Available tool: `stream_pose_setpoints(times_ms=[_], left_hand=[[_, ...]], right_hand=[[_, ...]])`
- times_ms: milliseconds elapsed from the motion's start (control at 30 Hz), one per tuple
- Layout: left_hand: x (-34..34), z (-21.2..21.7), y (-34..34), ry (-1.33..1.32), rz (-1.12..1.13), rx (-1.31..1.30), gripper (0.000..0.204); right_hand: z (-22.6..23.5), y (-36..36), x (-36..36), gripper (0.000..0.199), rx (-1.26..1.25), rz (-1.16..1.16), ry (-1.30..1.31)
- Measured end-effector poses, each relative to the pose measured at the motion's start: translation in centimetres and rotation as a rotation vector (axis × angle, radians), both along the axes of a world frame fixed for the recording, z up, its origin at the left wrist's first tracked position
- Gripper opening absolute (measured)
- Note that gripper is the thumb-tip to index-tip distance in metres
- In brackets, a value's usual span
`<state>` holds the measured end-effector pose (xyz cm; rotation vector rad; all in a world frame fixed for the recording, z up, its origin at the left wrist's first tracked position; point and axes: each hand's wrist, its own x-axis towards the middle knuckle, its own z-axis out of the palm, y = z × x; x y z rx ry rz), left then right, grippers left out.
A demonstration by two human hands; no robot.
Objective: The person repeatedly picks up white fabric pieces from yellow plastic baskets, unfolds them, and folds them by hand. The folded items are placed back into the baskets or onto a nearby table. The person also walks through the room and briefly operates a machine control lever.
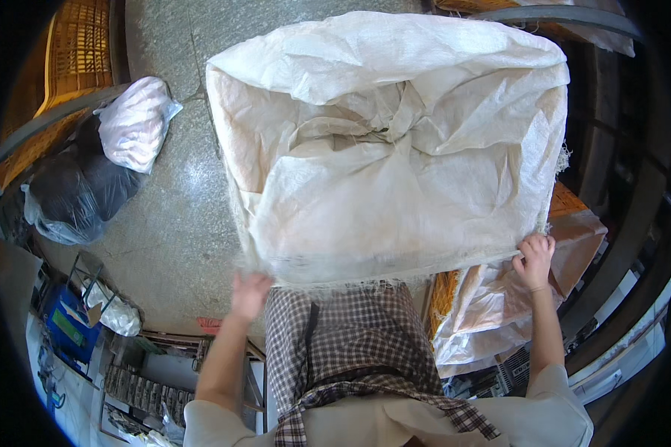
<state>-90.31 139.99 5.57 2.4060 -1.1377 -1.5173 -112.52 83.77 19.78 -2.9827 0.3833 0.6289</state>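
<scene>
A large white woven plastic sack (pixel 380 216) spreads out in front of me, its cloth drawn into a pucker near the middle. Loose threads fringe its near edge, just above my checked apron (pixel 350 328). My right hand (pixel 534 258) has its fingers curled around the sack's near right corner. At the near left corner, my left hand (pixel 251 294) is smeared by motion. Its fingers cannot be made out, nor whether they grip the cloth.
Left on the concrete floor (pixel 190 179) lie a dark-filled clear bag (pixel 89 186) and a pale plastic bag (pixel 136 123). Beyond them stands a yellow crate (pixel 78 52). To my right, another white sack (pixel 477 320) lies over an orange crate. A blue box (pixel 74 324) sits lower left.
</scene>
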Motion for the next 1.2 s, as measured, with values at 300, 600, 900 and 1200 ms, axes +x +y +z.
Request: stream_pose_setpoints(times_ms=[300, 600, 900, 1200], left_hand=[[-7.7, -15.0, -1.7, -0.180, 0.351, 0.142, 0.040], [-8.6, -7.1, -10.6, 0.342, 0.175, 0.066, 0.041], [3.5, -12.9, -5.8, -0.048, 1.266, 0.012, 0.053], [6.5, -10.7, -7.2, -0.489, 0.835, -0.053, 0.060]], right_hand=[[-3.9, 1.6, -3.4, 0.014, -0.141, -0.189, 0.034], [-7.3, -3.8, -12.9, 0.038, 0.164, -0.812, 0.073], [-13.8, -10.7, -6.4, 0.030, 0.219, -0.624, 0.070], [-15.4, -8.1, 0.7, 0.031, 0.308, -1.021, -0.169]])
